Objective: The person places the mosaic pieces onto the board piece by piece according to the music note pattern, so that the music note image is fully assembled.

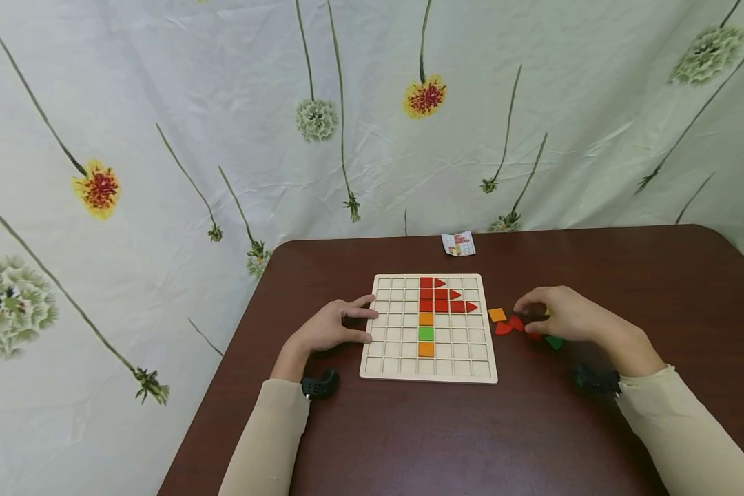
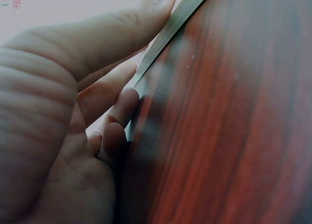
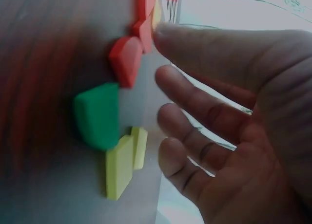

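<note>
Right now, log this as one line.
left hand: touching grid board at left | right hand: by loose pieces, nothing visibly held | board: red pieces, orange squares, green square

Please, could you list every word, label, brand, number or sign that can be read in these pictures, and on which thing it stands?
No text can be read in any view.
Small printed card: coloured grid pattern; any lettering is too small to read.
Wooden grid board: no lettering visible.
Green piece: no lettering visible.
Left wristband: no legible marking.

Place of unclear kind: flowered cloth [image 1: 235,83], brown table [image 1: 459,441].
</note>
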The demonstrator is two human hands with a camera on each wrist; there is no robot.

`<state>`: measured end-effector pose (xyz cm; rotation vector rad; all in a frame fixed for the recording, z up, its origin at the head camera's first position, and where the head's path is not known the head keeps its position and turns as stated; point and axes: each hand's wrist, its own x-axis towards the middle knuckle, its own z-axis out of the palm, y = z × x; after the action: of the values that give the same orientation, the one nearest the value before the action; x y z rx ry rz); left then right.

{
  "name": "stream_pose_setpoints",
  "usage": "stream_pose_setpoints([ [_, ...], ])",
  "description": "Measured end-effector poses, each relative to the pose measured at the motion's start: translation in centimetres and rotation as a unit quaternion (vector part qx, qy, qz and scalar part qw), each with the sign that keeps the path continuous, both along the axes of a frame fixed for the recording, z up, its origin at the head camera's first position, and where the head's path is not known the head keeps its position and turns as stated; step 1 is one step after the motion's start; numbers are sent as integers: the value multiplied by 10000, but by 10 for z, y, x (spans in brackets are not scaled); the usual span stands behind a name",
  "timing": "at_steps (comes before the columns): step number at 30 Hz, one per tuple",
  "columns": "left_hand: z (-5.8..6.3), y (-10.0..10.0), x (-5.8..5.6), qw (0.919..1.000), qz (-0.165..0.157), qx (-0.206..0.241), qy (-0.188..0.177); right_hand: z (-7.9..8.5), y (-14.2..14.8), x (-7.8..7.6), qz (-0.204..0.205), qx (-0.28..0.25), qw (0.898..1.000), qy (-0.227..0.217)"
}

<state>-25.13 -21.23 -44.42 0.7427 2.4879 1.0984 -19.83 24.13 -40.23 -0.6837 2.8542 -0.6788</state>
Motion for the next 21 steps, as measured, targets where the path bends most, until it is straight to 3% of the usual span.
stream_pose_setpoints([
  [9, -1, 0, -1, 10000, 3, 2, -13, -7, 10, 8, -162, 177, 9989, -414],
  [21, -2, 0, -2, 10000, 3, 19, -46, -5, 9, 13, 197, 269, 9994, 118],
])
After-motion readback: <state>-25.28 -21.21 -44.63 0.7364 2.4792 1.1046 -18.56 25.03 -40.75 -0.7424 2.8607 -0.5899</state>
